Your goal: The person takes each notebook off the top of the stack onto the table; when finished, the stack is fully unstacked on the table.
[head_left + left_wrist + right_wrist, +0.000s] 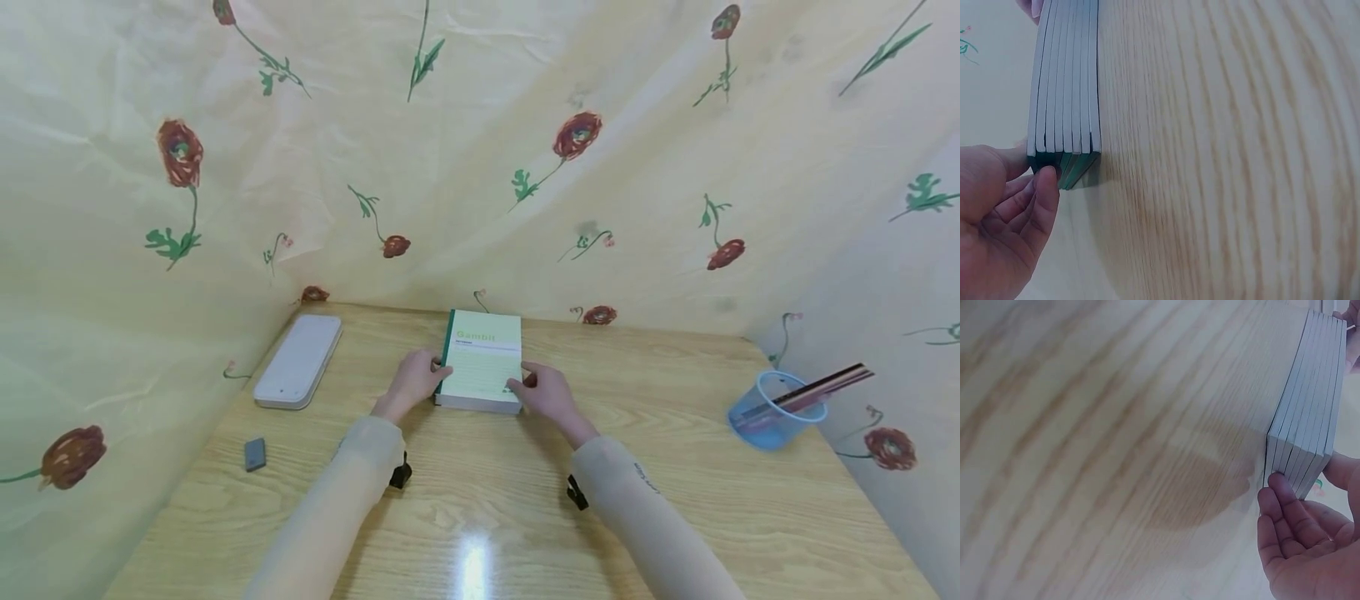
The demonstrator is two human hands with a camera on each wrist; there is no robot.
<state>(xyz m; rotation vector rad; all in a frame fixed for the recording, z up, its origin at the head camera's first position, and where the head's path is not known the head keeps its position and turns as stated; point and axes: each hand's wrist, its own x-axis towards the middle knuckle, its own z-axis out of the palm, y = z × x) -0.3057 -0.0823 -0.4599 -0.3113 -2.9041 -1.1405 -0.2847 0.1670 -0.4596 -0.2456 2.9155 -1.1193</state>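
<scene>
A neat stack of notebooks (482, 358) lies on the wooden table, its top cover pale green and white with the word "Gambit" and a dark green spine on the left. My left hand (414, 383) holds the spine side, thumb on the top cover and fingers against the spines. On the opposite side, my right hand (551, 393) holds the stack with its thumb on the cover's edge. Several page blocks (1063, 81) show lined up in the left wrist view. Curled fingers of the right hand (1313, 544) touch the stack's side (1304, 406) in the right wrist view.
A white flat case (300, 358) lies at the table's back left, with a small grey block (255, 454) nearer the front. At the right stands a blue cup (772, 417) holding pencil-like sticks (821, 387). Flower-patterned cloth (450, 167) hangs behind and beside the table.
</scene>
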